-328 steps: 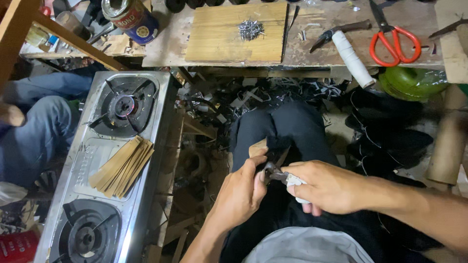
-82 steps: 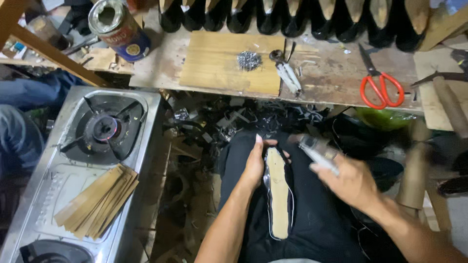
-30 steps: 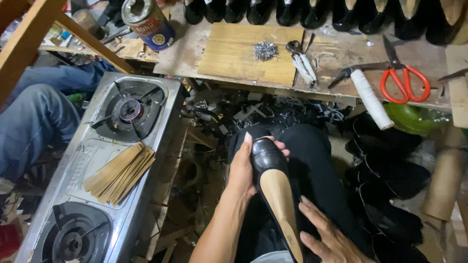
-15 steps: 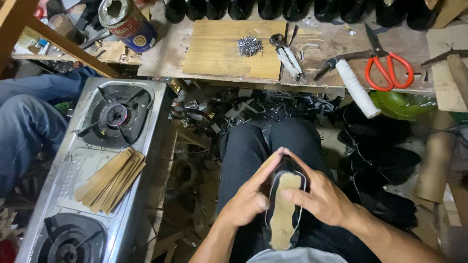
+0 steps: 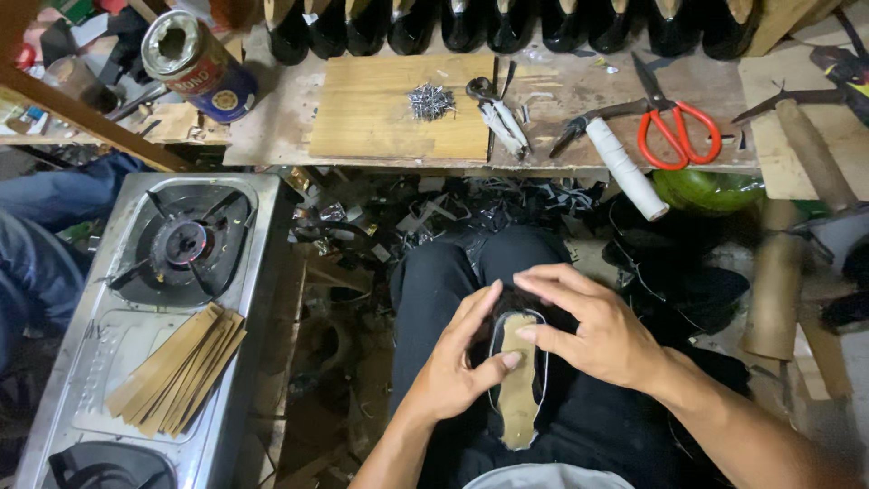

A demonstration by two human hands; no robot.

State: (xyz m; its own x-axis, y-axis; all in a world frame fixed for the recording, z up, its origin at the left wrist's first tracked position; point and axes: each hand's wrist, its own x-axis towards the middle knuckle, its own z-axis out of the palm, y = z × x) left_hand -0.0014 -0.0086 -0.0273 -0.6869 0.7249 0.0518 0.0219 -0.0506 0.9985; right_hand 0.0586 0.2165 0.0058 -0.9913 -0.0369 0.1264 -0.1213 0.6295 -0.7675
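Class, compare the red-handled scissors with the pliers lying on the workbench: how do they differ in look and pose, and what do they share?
The scissors have bright red loop handles; the pliers have pale, straight handles with no loops. The scissors lie on the bare bench to the right, blades pointing up and away; the pliers lie further left at the edge of the wooden board, beside the heap of nails, with the dark head away. Both lie flat, untouched, with no hand near them.
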